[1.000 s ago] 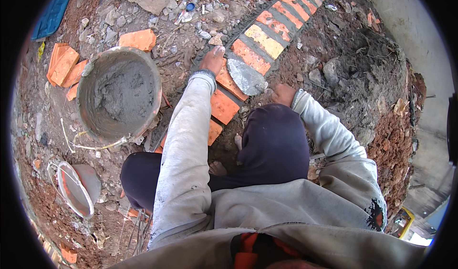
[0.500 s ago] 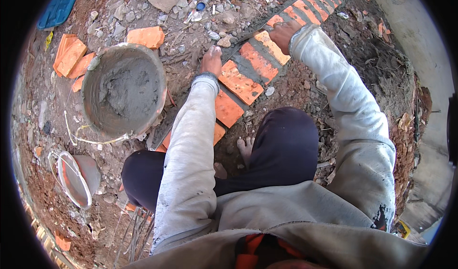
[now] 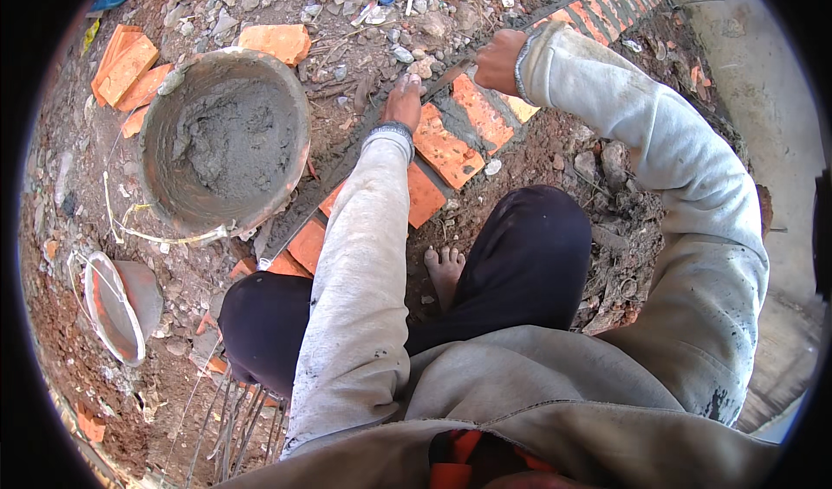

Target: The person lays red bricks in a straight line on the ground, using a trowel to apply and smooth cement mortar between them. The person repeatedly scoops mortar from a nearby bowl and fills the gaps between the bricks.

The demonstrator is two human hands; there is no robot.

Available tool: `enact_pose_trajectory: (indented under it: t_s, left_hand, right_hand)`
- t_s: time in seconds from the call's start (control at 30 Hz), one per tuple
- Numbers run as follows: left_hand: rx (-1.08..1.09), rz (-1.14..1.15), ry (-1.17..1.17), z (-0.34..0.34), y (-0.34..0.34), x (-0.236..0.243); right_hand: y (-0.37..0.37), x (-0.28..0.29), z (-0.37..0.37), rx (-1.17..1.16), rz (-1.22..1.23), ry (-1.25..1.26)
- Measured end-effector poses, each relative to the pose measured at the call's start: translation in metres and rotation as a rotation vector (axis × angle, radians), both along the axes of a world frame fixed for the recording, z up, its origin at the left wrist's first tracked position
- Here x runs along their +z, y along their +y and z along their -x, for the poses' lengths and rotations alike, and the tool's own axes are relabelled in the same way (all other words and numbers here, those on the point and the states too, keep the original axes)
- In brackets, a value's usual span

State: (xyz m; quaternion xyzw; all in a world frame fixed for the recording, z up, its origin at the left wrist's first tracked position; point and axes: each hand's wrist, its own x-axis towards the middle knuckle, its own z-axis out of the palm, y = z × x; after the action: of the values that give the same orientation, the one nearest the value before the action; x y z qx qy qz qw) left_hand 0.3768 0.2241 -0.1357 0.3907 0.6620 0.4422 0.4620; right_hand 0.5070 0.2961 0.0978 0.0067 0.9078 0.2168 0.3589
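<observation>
A row of orange bricks [image 3: 446, 149] with grey mortar [image 3: 464, 126] between several of them runs diagonally from my left knee to the far right. My left hand [image 3: 403, 105] rests at the far-side end of one brick, its fingers stretched forward and partly foreshortened. My right hand [image 3: 499, 61] is closed in a fist above the row, farther along. From that fist a thin brownish trowel blade [image 3: 451, 74] points left along the far edge of the bricks; its handle is hidden in my fingers.
A large round tub [image 3: 299, 142] of wet mortar stands left of the row. Loose bricks [image 3: 130, 68] lie beyond it. Nearer on the left is a tilted bucket [image 3: 143, 294]. Rubble [image 3: 416, 29] covers the far ground; a pale concrete surface [image 3: 771, 142] borders the right.
My right hand has moved slightly left and nearer, its elbow swinging outward, and the trowel blade shows more plainly. My left hand has shifted slightly right. The view has tilted a little.
</observation>
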Motion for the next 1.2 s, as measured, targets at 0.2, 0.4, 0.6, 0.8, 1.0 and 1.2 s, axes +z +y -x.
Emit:
enact_pose_trajectory:
  t_s: [0.2,0.4,0.6,0.8,1.0,1.2]
  left_hand:
    - [-0.128,0.165,0.014,-0.001,-0.006,0.050]
    - [-0.115,0.116,-0.019,0.008,-0.010,0.019]
    - [-0.185,-0.047,-0.186,0.004,0.008,0.001]
    - [-0.235,-0.046,-0.310,0.009,0.023,-0.029]
    - [-0.340,-0.025,-0.109,-0.001,0.020,0.005]
    - [-0.437,-0.107,0.015,0.013,0.011,0.011]
  right_hand:
    - [0.023,-0.019,-0.067,-0.070,-0.063,0.047]
    - [0.009,0.013,-0.076,-0.525,-0.109,0.169]
    - [-0.049,-0.051,-0.153,-0.965,0.516,0.356]
    - [-0.047,-0.067,-0.130,-1.216,0.615,0.439]
    - [-0.050,-0.116,-0.173,-1.295,0.818,0.541]
    - [-0.098,-0.111,-0.124,-1.205,0.950,0.685]
